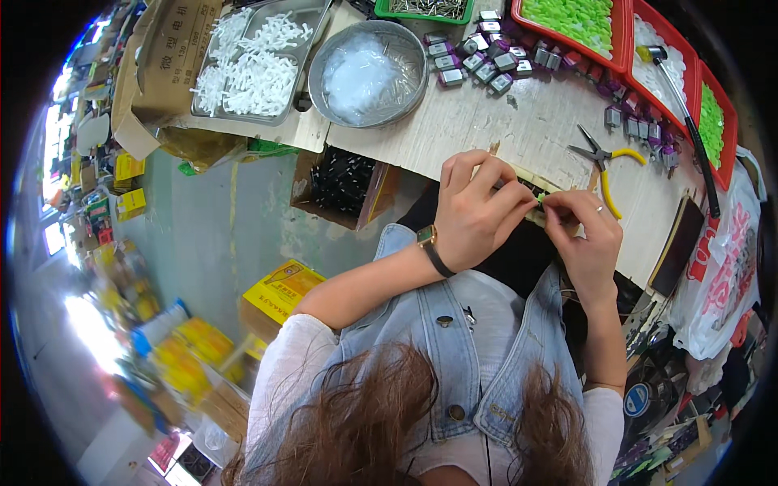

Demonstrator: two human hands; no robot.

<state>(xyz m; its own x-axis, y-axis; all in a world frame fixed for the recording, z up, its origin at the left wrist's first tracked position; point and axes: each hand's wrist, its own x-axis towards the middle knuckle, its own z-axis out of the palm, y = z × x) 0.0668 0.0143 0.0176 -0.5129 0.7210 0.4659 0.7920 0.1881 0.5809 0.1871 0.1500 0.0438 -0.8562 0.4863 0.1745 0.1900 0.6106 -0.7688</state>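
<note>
At the table's near edge my left hand (476, 209) and my right hand (587, 235) meet, fingertips almost touching. Both hands are closed in a pinch around a tiny green plastic part (541, 197), mostly covered by the fingers. Beneath the fingertips runs a pale strip-like holder (531, 177) with dark bits along it, partly hidden by my hands. Just beyond my right hand lie pliers (604, 155) with yellow handles, their jaws apart. Small silver motors (486, 61) with purple ends lie in a loose group farther back.
A round metal bowl (421, 89) and a metal tray (284, 113) of white plastic parts stand at the back left. Red trays (622, 49) hold green and white pieces. A black-handled hammer (689, 121) leans across them. Below the edge sits a carton (381, 198) of black parts.
</note>
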